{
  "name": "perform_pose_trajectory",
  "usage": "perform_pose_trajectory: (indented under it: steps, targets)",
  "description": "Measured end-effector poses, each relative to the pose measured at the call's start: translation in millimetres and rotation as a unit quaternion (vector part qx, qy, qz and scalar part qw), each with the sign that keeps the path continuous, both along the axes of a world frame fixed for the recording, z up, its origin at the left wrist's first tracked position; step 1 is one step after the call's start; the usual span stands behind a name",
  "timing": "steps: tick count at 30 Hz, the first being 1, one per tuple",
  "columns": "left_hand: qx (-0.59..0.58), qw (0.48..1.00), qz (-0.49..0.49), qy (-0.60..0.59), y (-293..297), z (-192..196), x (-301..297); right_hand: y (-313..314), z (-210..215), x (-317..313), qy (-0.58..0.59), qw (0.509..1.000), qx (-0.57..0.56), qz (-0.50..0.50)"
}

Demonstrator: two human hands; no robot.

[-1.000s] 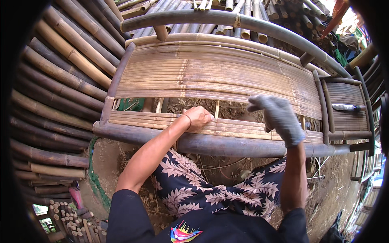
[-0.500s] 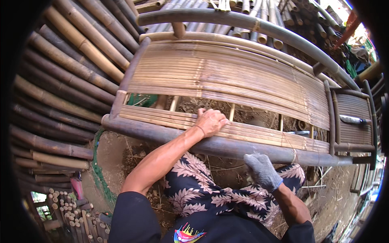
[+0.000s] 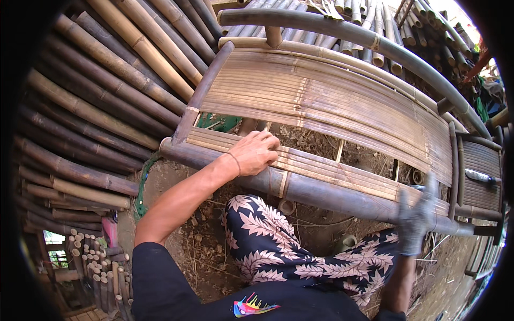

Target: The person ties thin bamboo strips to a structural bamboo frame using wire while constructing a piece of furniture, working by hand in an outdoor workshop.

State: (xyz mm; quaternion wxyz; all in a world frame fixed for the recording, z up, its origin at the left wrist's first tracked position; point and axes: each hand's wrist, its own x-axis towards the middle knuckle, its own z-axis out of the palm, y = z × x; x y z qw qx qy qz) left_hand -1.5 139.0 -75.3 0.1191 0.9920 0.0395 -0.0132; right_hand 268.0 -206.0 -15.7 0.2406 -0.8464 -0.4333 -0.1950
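Observation:
A long bamboo bench seat lies in front of me, with a gap between its wide slatted part and a narrow band of bamboo slats along the front. My left hand, bare with a band at the wrist, is closed over that narrow band left of its middle, fingers curled over the far edge. Below it runs the thick dark bamboo front rail. My right hand, in a grey glove, is over the rail's right part; motion blurs it, but its fingers are spread and hold nothing visible. Whether it touches the slats I cannot tell.
A knife-like tool lies on the slatted side panel at the right. Dark bamboo poles line the left; cut bamboo pieces stand at lower left. More poles are stacked behind the curved back rail.
My right hand has moved right and away from me, from above my lap to the front rail, and its fingers have spread. My left hand has slid left along the narrow band. The view has shifted.

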Motion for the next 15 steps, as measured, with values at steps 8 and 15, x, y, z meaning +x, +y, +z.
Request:
perform_pose_trajectory:
  steps: [8,15]
  targets:
    - [-0.279,0.953,0.115,-0.025,9.3,15.3,16.2,183.8,-42.7,-142.7,0.743,0.637,0.017,0.203]
    - [-0.132,0.847,0.447,-0.256,43.4,-15.8,-6.7,158.9,-15.7,-57.8,0.576,0.805,0.138,-0.004]
